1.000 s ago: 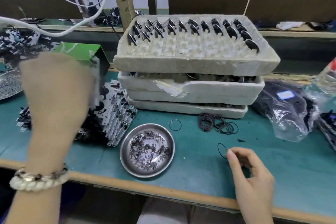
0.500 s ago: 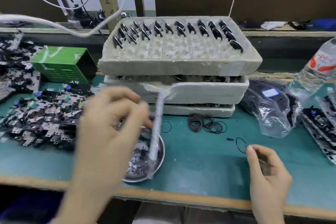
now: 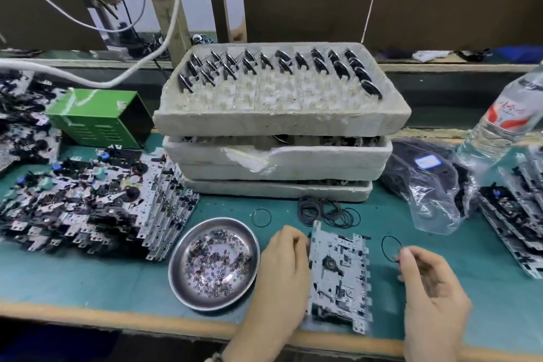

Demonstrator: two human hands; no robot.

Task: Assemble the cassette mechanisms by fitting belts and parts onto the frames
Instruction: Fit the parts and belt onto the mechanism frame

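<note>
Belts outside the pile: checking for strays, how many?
2: one belt lies on the mat left of the pile; the right hand pinches another belt. More may be hidden.

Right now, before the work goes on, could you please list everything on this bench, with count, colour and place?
foam trays: stack of about four, off-white, centre back
discs: many, black, top tray's rear rows
green box: one, green, left of the trays
frame pile: many, silver-black, left
metal dish: one, silver, front centre
small rings: many, dark, in the dish
belt heap: many, black, before the trays
loose belt: one, black, left of the heap
plastic bag: one, clear, right
bottle: one, clear with red label, far right
frame stack: several, silver, right edge
frame: one, silver, front centre
held belt: one, black, right of the frame
left hand: one, holds the frame's left edge
right hand: one, fingers pinch the held belt
</note>
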